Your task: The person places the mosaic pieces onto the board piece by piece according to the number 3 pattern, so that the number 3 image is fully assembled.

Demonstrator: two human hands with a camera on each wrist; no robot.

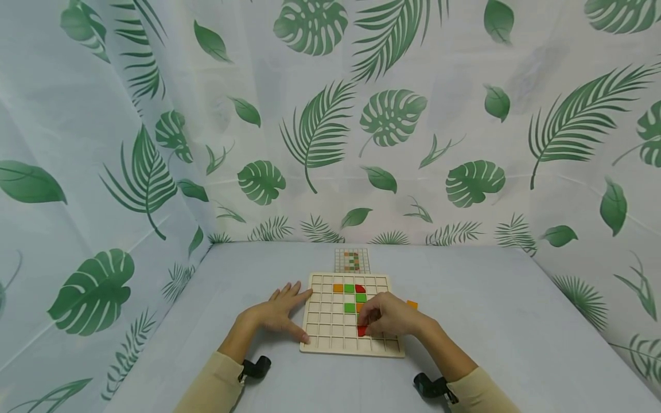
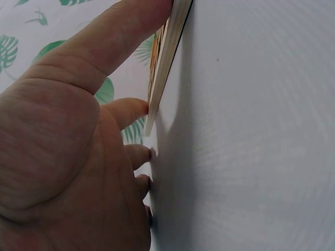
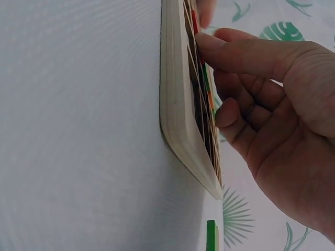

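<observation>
A pale wooden grid board [image 1: 330, 344] lies on the table, with orange [image 1: 338, 288], green [image 1: 349, 288] and red [image 1: 360, 288] tiles in its upper cells and more tiles lower down. My right hand [image 1: 389, 314] reaches over the board's right part, fingers curled, pinching a red tile [image 1: 361, 331] at a lower cell. In the right wrist view the thumb [image 3: 212, 43] meets that tile's edge; the hand hides nearby cells. Spread at the board's left side, my left hand [image 1: 279, 310] touches its edge with thumb and index finger [image 2: 128, 111].
Behind the board lies a small pattern card [image 1: 353, 261] with a coloured grid. An orange tile [image 1: 412, 304] sits right of the board, partly behind the right hand. A green tile [image 3: 211, 235] shows on the table in the right wrist view. Leaf-printed curtains [image 1: 320, 218] enclose the table.
</observation>
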